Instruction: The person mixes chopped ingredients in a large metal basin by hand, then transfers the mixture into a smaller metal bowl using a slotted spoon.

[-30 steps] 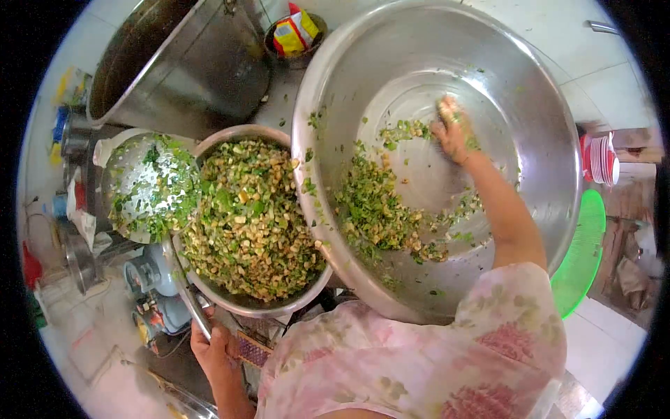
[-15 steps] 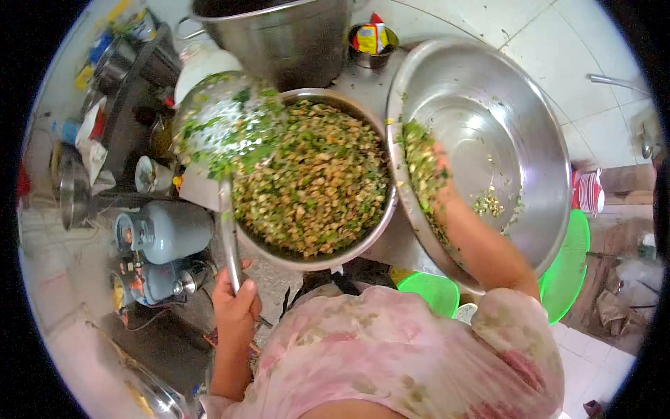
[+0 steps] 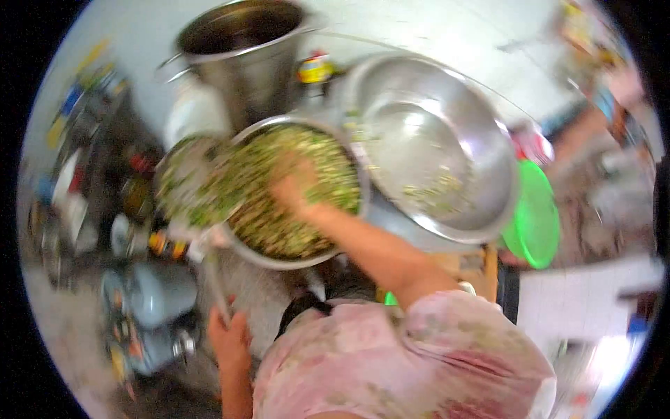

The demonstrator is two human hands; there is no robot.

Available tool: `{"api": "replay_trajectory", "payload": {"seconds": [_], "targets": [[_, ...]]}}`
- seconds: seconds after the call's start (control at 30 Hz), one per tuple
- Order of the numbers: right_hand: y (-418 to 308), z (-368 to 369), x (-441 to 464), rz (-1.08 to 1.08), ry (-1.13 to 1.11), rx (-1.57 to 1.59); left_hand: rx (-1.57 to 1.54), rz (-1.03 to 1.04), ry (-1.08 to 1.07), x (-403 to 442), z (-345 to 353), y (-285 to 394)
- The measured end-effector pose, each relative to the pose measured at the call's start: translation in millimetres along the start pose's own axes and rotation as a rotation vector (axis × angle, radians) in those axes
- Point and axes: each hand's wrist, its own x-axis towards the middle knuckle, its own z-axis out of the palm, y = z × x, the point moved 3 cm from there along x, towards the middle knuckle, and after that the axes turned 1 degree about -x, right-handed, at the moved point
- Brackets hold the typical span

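My left hand (image 3: 229, 339) is closed round the long handle of a large metal skimmer (image 3: 192, 174). Bits of chopped greens cling to the skimmer's round head, which lies over the left rim of a steel pot (image 3: 246, 257). Chopped vegetables (image 3: 279, 234), green and brown, fill this pot. My right hand (image 3: 293, 183) is on top of them near the middle, its fingers smeared by motion. To the right leans a wide steel basin (image 3: 488, 160), with scraps of chopped greens (image 3: 440, 190) on its inside.
Behind the pot stands a tall steel stockpot (image 3: 244, 73), beside a small container with a yellow and red packet (image 3: 315, 68). A green plastic basket (image 3: 534, 216) is past the basin. Blue-grey gas cylinders (image 3: 160, 297) stand low left. Another person's arm (image 3: 586, 133) shows at far right.
My right hand has moved left from the basin to the pot, and the chopped greens along the basin's left wall are mostly gone. My view has shifted; another person's arm now shows at right.
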Motion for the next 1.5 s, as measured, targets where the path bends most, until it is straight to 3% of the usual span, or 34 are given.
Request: {"api": "replay_trajectory", "payload": {"seconds": [0.07, 0.1, 0.2, 0.3, 0.4, 0.47, 0.5, 0.6, 0.7, 0.77, 0.8, 0.9, 0.93, 1.0, 1.03, 1.07, 1.1, 1.13, 1.17, 1.23, 1.27, 1.3, 1.33, 1.4, 1.5], "targets": [[0.4, -5.0, -10.4, 0.087, -0.199, 0.915, -0.097, -0.009, 0.019, -0.3, -14.0, -20.9], [-4.7, -4.7, -13.5, 0.122, -0.240, 1.163, -0.116, 0.005, 0.002, -0.4, -14.3, -21.3], [-18.3, 27.5, 12.1, 0.229, -0.179, 1.150, -0.104, 0.022, -0.012, -3.0, -16.9, -18.4], [32.5, -81.2, 43.0, 0.125, 0.004, 0.717, 0.039, 0.032, -0.081, -5.3, -31.3, -19.9], [47.4, -73.6, 91.0, 0.328, 0.045, 0.778, 0.195, 0.073, -0.153, -12.2, -42.4, -18.3], [78.8, -144.1, 91.2, 0.258, -0.178, 0.820, 0.277, 0.066, -0.216, -7.8, -40.5, -27.8], [69.7, -129.7, 98.8, 0.322, -0.114, 0.897, 0.436, 0.120, -0.232, -12.8, -36.2, -17.6], [29.5, -93.4, 105.6, 0.445, 0.025, 1.110, -0.012, -0.024, -0.348, -17.5, -29.7, -14.9], [17.5, -130.1, 69.1, 0.452, 0.103, 1.229, 0.235, 0.133, -0.267, -22.4, -28.8, -3.1], [6.6, -136.5, 48.5, 0.473, 0.205, 1.235, 0.141, 0.115, -0.298, -16.1, -29.7, -5.6], [-2.5, -137.7, 34.9, 0.371, 0.256, 1.208, 0.097, 0.102, -0.309, -10.1, -31.3, -7.6], [-7.8, -156.0, -0.5, 0.069, 0.305, 1.097, 0.743, 0.693, -0.023, 8.2, -35.3, -5.5], [5.5, -162.2, -4.1, -0.026, 0.262, 1.022, 0.519, 0.491, -0.045, 8.5, -38.1, -4.5], [51.3, -157.1, -5.0, -0.058, 0.140, 1.220, 0.053, 0.087, -0.071, -3.9, -14.8, 24.4], [79.9, -141.1, -0.5, 0.018, 0.052, 1.491, 0.058, 0.079, -0.058, 0.7, -13.9, 25.1], [115.0, -135.5, 8.9, -0.134, 0.369, 0.990, 0.066, 0.071, -0.048, 9.1, -14.6, 25.7], [147.1, -127.8, 10.0, 0.111, 0.150, 1.044, 0.075, 0.061, -0.042, 15.9, -13.7, 25.6], [182.2, -91.3, 6.3, 0.051, -0.062, 0.857, 0.068, 0.100, -0.042, 21.3, -11.5, 27.6], [218.2, -83.8, -6.4, 0.199, -0.139, 1.098, 0.055, 0.141, -0.037, 20.7, -6.2, 14.9], [281.7, -11.6, -17.3, 0.363, -0.343, 0.657, -0.020, 0.122, -0.012, 25.1, -0.2, 14.3], [332.3, 76.0, -44.0, 0.251, -0.395, 0.686, -0.006, 0.130, 0.004, 27.9, 3.9, 17.7], [348.8, 39.1, -43.9, 0.301, -0.680, 0.571, 0.010, 0.138, 0.023, 30.1, 7.9, 21.9], [377.7, 84.6, -69.0, 0.285, -0.668, 0.452, 0.026, 0.146, 0.044, 31.8, 13.5, 27.7], [399.6, 85.5, -82.8, 0.307, -0.733, 0.244, 0.065, 0.118, 0.091, 32.2, 30.5, 43.0], [442.9, 151.6, -125.6, 0.416, -0.796, 0.188, 0.167, 0.043, 0.173, 35.2, 47.0, 50.5]]}}
